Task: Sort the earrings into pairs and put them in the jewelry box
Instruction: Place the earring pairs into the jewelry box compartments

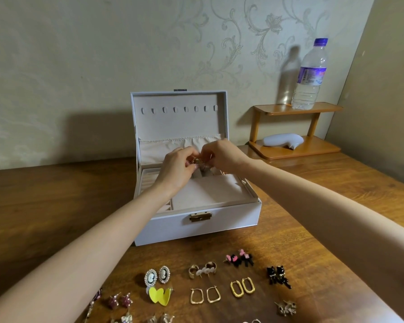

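two hands, left hand (pixel 176 167) and right hand (pixel 222 155), hold a gold earring (pixel 197 161), fingers (pixel 189 157) clamped on it, above the rear of the jewelry box (pixel 196 229); a slip could drop it into the wrong slot.

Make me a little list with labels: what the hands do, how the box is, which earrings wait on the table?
Jewelry box: open, lid up, on the table
Left hand: pinches a small gold earring above the box
Right hand: pinches there too
Waiting earrings: pairs in front of the box, like yellow hearts, gold hoops, black cats
Behind: water bottle on a wooden shelf
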A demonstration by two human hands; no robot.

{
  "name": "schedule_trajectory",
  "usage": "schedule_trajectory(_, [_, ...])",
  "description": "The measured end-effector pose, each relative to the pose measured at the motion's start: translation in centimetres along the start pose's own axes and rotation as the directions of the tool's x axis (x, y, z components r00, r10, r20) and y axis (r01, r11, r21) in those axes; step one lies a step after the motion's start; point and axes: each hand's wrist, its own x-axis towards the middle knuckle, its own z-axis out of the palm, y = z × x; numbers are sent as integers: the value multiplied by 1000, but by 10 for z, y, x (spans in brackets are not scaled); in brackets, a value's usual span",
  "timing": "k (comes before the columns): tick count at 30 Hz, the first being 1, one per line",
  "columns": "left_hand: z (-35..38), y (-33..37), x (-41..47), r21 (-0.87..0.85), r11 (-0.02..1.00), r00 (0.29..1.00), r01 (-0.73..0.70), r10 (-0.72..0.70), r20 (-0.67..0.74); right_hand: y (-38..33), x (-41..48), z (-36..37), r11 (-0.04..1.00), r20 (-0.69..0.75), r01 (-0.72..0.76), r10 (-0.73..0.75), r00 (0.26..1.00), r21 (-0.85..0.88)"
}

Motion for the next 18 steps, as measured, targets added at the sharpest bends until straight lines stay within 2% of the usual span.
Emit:
schedule_trajectory(3, [1, 2, 3, -29, 1000, 1000, -8, 8, -2, 1, -1, -10, 987, -59, -15, 25, 998, 162])
schedule_trajectory(7, [5, 7, 8, -75, 997, 1000, 7, -8, -3, 0, -8, -24, 885, 38, -97, 89, 995, 455])
schedule_trajectory(9, [8, 9, 9, -96, 995, 1000, 28, -28, 0, 0, -13, -27, 835, 52, -104, 90, 995, 541])
schedule_trajectory(13, [12, 14, 9, -104, 994, 999, 34, -34, 6, 2, -18, -25, 842, 5, -85, 98, 995, 533])
schedule_trajectory(18, [11, 13, 9, -109, 994, 1000, 20, -18, 18, 4, -19, -24, 898, -14, -88, 105, 994, 430])
